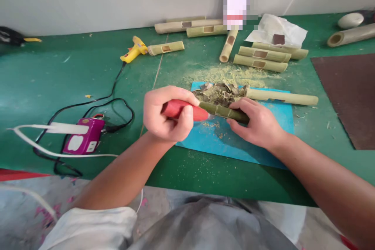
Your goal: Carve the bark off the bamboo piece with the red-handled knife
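My left hand [170, 113] is wrapped round the red handle of a carving tool [185, 110]. Its short metal tip points right, close against a dark green bamboo tube [218, 110]; the blade's exact shape is too small to tell. With thumb and fingers, my right hand [258, 121] grips the tube's right end. The tube is held over a blue mat [252, 144]. Behind it lies a heap of dry brown and green peelings [221, 93]. A pale bamboo tube [283, 96] rests across the mat's back right edge.
Several bamboo tubes with cut windows [260, 63] lie at the back, near white paper [277, 31]. A yellow glue gun [134, 50] sits back left, its black cord running to a purple power socket [83, 136]. A dark brown sheet [345, 93] lies right.
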Demonstrator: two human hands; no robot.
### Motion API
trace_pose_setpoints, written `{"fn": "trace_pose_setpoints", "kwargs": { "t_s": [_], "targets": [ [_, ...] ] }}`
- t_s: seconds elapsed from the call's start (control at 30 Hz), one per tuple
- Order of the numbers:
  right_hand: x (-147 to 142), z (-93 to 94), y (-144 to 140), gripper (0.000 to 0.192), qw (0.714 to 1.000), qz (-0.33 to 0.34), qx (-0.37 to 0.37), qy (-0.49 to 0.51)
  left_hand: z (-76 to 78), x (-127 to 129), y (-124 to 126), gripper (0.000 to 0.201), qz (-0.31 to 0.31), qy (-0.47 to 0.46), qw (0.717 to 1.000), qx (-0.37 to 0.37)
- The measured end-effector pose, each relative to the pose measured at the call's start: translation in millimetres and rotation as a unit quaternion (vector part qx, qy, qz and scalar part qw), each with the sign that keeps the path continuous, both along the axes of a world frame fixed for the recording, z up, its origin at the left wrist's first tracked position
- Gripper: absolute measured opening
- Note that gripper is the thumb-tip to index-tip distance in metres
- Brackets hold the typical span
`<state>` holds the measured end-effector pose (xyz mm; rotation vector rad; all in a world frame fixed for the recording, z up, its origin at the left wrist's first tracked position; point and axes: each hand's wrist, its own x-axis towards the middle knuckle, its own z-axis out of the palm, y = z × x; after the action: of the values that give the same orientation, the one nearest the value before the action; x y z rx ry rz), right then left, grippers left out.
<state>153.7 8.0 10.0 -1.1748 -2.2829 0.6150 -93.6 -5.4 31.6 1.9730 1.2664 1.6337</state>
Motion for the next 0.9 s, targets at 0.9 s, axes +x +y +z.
{"fn": "trace_pose_setpoints", "kwargs": {
  "t_s": [0.9],
  "targets": [
    [-20.7, -15.2, -8.1, 0.017, 0.993, 0.031, 0.093, -0.067, -0.1, 25.0, 2.0, 0.02, -0.05, 0.066, 0.996, -0.036]
  ]
}}
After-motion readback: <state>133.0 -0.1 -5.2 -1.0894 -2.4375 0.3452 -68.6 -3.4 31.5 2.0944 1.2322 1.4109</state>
